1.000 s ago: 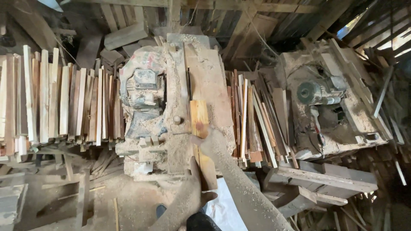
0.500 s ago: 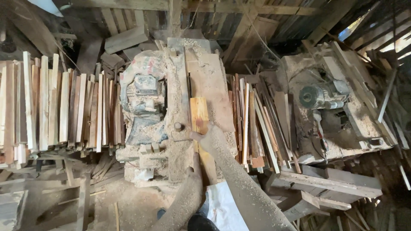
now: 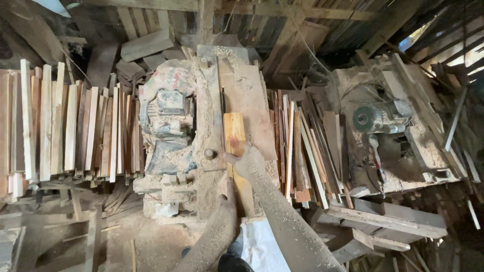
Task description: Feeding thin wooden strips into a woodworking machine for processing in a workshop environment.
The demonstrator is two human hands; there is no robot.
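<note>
My right hand (image 3: 248,162) has slid the plank (image 3: 235,135) farther up the tabletop (image 3: 252,100), fingers pressed flat on it; left hand's (image 3: 229,194) fingers I cannot tell.

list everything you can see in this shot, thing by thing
wooden board: one, orange-brown, flat on the saw bench under the right hand
saw bench: one, sawdust-coated, centre
motor: one, grey and dusty, left of the bench top
stacked slats: many, pale to reddish, left side
loose strips: many, mixed browns, right of the bench
second machine: one, grey, sawdust-covered, right side
white sack: one, white, floor between the arms
sawdust: heaps, tan, floor and bench
left hand: one, dust-coated, at the board's near end
right hand: one, dust-coated, pressing on the board
</note>
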